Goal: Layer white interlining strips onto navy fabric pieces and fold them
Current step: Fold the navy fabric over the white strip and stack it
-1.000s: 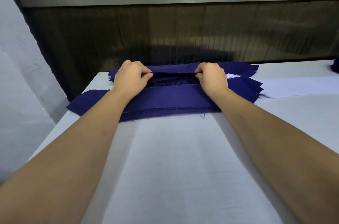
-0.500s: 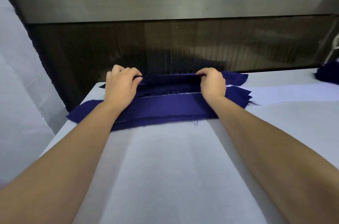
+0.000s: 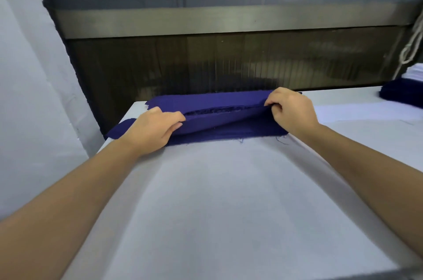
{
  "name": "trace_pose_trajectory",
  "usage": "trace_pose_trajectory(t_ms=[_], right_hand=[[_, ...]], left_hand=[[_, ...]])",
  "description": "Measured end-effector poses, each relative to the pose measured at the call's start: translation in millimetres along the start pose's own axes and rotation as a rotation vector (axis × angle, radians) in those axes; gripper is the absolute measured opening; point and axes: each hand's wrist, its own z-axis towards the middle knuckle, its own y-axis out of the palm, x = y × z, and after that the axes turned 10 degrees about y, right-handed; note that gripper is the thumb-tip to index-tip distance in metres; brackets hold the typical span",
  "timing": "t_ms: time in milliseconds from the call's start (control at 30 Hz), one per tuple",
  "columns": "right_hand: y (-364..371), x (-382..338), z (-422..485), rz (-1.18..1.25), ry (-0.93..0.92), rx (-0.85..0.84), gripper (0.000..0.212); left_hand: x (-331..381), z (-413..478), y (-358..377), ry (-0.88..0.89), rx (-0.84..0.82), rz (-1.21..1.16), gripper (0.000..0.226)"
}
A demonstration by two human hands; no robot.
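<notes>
A white-covered table fills most of the view, and both bare forearms reach across it. Behind its far edge stands a dark panel topped by a dull metal band. Along that far edge lies the navy fabric, a long pile of pieces running left to right, its near edge frayed with loose threads. The top piece is lifted and doubled over, so a dark gap shows between its 2 layers. To the right of the pile a flat white sheet lies on the table; it may be the interlining, though the view is too soft to be sure. At the far right sits a separate navy stack with something white on top. The left hand grips the fold's left end, thumb and curled fingers pinching the cloth. The right hand pinches the raised edge at the right end, fingers curled under. A white cord hangs at the right border.
</notes>
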Motion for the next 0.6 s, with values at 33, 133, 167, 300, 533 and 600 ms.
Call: trace_pose_trajectory(t_ms=[33,133,167,300,533,600], right_hand=[[-4.3,2.2,-6.5,-0.031,-0.027,-0.009,0.028],[-14.7,5.8,-25.7,-0.037,-0.083,0.030,0.031],[-18.3,6.5,-31.6,-0.004,-0.088,0.051,0.033],[-28.7,11.5,-44.9,0.068,-0.120,-0.054,0.032],[-35.4,14.9,-45.7,0.211,0.016,0.103,0.031],[-35.4,15.4,-43.8,0.174,0.085,0.183,0.033]], left_hand=[[2.8,-4.0,-0.9,0.001,-0.022,-0.010,0.026],[11.6,-11.6,-2.1,0.043,-0.019,-0.004,0.024],[15.1,-13.4,-2.1,0.053,-0.018,-0.003,0.024],[22.8,-20.3,-0.9,0.087,-0.020,-0.021,0.025],[23.5,-24.5,-2.1,-0.011,-0.225,-0.167,0.019],[20.7,-25.9,-2.4,-0.029,-0.229,-0.220,0.016]])
